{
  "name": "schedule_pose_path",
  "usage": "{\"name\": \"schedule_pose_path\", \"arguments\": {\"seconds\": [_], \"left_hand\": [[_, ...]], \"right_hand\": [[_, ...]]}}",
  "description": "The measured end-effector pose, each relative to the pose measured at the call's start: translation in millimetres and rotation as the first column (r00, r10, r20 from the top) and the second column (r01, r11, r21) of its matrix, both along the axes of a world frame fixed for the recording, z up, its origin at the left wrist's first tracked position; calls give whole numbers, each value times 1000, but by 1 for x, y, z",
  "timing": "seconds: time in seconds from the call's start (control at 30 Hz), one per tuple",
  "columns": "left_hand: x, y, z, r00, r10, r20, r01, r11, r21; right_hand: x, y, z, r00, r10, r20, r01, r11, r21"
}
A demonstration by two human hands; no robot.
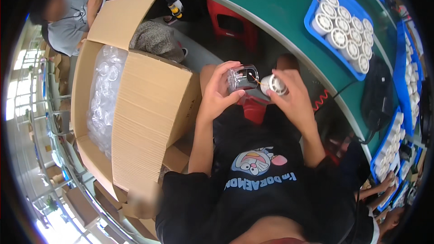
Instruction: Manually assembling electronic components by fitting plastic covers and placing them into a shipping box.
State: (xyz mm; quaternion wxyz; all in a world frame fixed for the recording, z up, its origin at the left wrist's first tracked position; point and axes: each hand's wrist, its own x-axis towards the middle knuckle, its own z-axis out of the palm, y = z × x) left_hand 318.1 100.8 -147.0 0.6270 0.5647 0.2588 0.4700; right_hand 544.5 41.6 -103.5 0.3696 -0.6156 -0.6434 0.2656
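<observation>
My left hand (pixel 220 91) is closed round a clear plastic cup (pixel 243 77), tipped on its side with its mouth toward the right. In my right hand (pixel 291 96) is a round white part (pixel 273 85) with openings in its face, gripped between thumb and fingers. A thin orange wire runs from the white part to the cup's mouth, with a small light tip by the cup. The two pieces are close together above my lap, with a small gap between them.
An open cardboard box (pixel 140 122) with clear plastic cups (pixel 107 95) stands at my left. Ahead right, a blue tray (pixel 310 18) of similar white parts lies on the green table (pixel 280 0). A red stool (pixel 231 22) is under the table. Other people sit nearby.
</observation>
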Motion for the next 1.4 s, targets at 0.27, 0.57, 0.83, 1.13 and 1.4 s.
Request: {"name": "schedule_pose_path", "arguments": {"seconds": [0.27,0.57,0.83,1.13,1.4], "left_hand": [[-3,-19,15,995,-53,-80,50,998,-45],[14,-45,23,991,-136,13,136,990,-42],[29,-58,31,993,-114,-30,114,993,28],[28,-67,23,993,-120,11,121,991,-65],[31,-72,13,995,-96,-5,95,993,-73]], "right_hand": [[4,-11,19,938,103,-332,-84,994,70],[2,-27,-5,458,67,-887,-188,982,-23],[-2,-34,-16,483,137,-865,-158,985,68],[-4,-37,-24,488,162,-858,-165,982,92],[-11,-37,-36,408,130,-904,-149,986,74]]}}
